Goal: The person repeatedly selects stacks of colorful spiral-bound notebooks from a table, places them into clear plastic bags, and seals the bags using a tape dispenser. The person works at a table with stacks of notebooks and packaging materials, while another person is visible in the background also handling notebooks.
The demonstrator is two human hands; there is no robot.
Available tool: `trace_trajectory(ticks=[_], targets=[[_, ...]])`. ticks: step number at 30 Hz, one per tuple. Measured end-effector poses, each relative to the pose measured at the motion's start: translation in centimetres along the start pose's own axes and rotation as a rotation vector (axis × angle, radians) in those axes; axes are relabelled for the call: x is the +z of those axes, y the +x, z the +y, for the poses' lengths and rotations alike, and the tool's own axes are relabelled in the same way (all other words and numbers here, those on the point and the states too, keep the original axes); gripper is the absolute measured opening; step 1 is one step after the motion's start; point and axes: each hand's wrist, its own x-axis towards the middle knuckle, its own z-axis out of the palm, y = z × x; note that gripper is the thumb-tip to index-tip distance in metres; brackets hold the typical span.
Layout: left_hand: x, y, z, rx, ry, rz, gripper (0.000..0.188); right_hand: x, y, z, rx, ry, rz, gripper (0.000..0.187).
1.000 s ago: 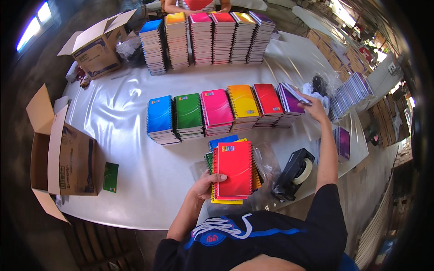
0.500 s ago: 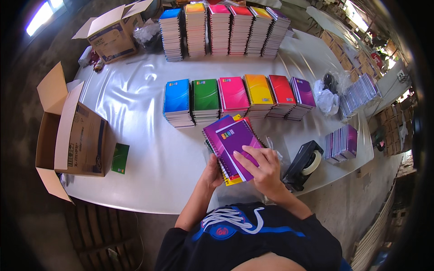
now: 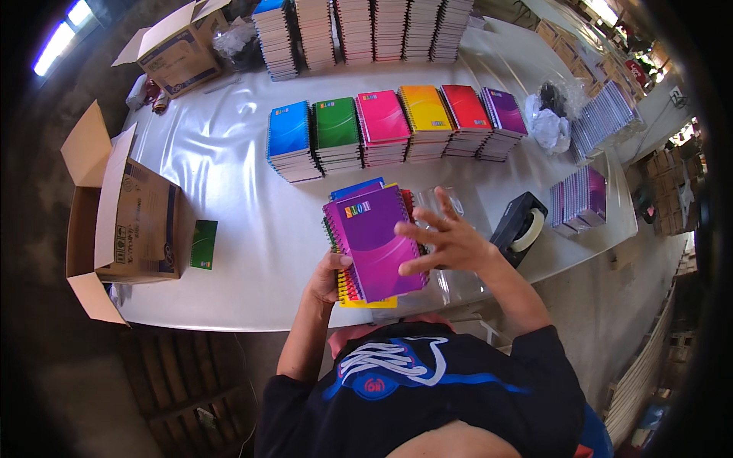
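Observation:
My left hand [image 3: 328,276] grips the left side of a small pile of spiral notebooks, thumb on top. Uppermost lies a purple notebook [image 3: 376,248]; blue, green, red and yellow covers stick out unevenly beneath it. My right hand [image 3: 449,238] is open, fingers spread, just over the pile's right edge; whether a fingertip touches it I cannot tell. Beyond stand notebook stacks in a row: blue [image 3: 289,126], green [image 3: 337,122], pink [image 3: 384,118], yellow [image 3: 426,108], red [image 3: 466,107] and purple [image 3: 505,111]. Clear plastic [image 3: 458,284] lies partly under my right hand.
Right of my hand sits a black tape dispenser [image 3: 519,229]. Wrapped purple notebooks [image 3: 580,200] stand at the table's right side. On the left are an open carton [image 3: 141,221] and a green notebook cover or card [image 3: 203,244]. Taller notebook stacks [image 3: 355,34] rise at the back.
The top purple notebook, slanted across the pile before, now lies straighter over it. My right hand has lifted from its cover and spread its fingers. The whole view has shifted slightly.

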Motion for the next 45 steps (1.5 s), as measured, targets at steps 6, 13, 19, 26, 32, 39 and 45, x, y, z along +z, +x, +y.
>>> trace_trajectory(ticks=[6, 13, 19, 26, 32, 39, 45], targets=[[1.3, -2.8, -1.0, -0.136, -0.048, 0.159, 0.056, -1.6, 1.8, -1.7, -0.049, 0.279, 0.132, 0.044], [1.7, 0.5, -3.8, 0.552, 0.599, 0.660, 0.078, 1.8, -1.0, -3.4, 0.379, 0.903, 0.236, 0.053], [-1.5, 1.5, -6.4, 0.939, 0.896, 0.329, 0.103, 8.6, -4.7, -4.9, 0.827, 1.247, 0.245, 0.096], [-5.1, 5.1, -8.4, 0.887, 0.643, 0.366, 0.124, 11.0, -4.8, -5.9, 0.923, 1.019, 0.152, 0.110], [-5.8, 4.7, -8.0, 0.884, 0.895, 0.263, 0.124, 11.8, -5.1, -4.3, 0.911, 1.262, 0.307, 0.097], [-5.2, 5.0, -9.3, 0.972, 0.940, 0.376, 0.114, 10.7, -3.7, -5.8, 1.081, 1.176, 0.309, 0.078], [-5.2, 4.2, -9.6, 1.091, 1.171, 0.370, 0.119, 10.1, -5.7, -5.0, 0.866, 1.066, 0.281, 0.086]])
